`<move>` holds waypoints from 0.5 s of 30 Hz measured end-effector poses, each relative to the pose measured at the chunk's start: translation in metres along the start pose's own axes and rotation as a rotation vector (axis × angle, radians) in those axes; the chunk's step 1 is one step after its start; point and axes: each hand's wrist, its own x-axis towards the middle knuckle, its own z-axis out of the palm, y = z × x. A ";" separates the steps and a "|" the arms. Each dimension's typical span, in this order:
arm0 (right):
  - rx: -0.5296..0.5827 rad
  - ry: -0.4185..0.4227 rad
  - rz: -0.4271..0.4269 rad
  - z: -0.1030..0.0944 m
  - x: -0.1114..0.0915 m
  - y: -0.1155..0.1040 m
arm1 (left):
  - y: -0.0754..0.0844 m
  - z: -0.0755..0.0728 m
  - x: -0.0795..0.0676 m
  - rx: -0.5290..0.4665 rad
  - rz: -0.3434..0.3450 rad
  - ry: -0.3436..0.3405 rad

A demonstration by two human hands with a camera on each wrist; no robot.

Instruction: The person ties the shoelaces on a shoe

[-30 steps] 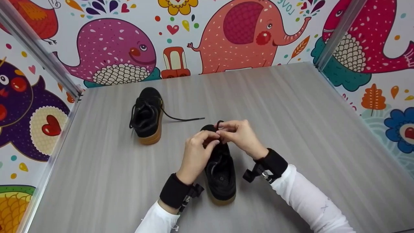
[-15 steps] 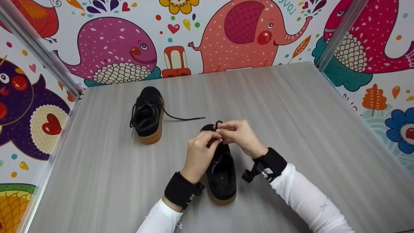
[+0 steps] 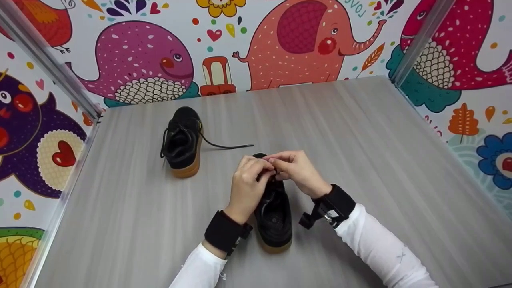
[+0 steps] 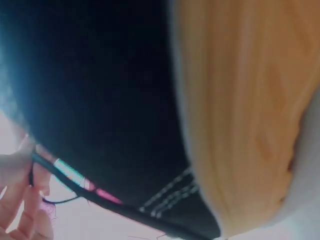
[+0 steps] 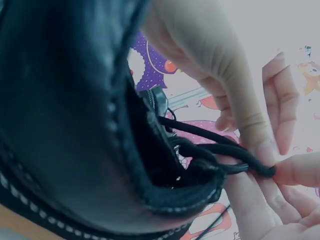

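A black low-top shoe (image 3: 276, 224) with a tan sole stands in front of me, toe pointing away. Over its front part, my left hand (image 3: 245, 184) and right hand (image 3: 300, 172) meet at the fingertips. In the right wrist view the black shoelace (image 5: 235, 150) is looped, its bend pinched between the left hand's (image 5: 220, 65) thumb and the right hand's (image 5: 265, 210) fingers. From the left wrist, the shoe's dark side (image 4: 100, 90) and tan sole (image 4: 235, 110) fill most of the view, with lace running to fingers at the left edge. Both hands hide the knot area from above.
A second black shoe (image 3: 182, 144) stands farther off to the left, one lace (image 3: 228, 147) trailing right across the grey wood-grain tabletop (image 3: 340, 128). Printed cartoon panels (image 3: 300, 40) wall the back and both sides, joined by metal corner posts (image 3: 52, 64).
My left hand has shifted slightly right and forward. The right hand has dipped a little, and the small lace loop that stuck up above its fingertips no longer shows.
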 end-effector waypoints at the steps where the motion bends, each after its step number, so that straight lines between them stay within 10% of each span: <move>1: -0.007 -0.006 -0.009 0.000 -0.001 0.000 | 0.000 0.000 -0.001 0.001 -0.005 0.006; 15: -0.022 -0.015 -0.050 -0.002 -0.007 -0.001 | -0.002 -0.005 -0.008 0.039 -0.289 -0.026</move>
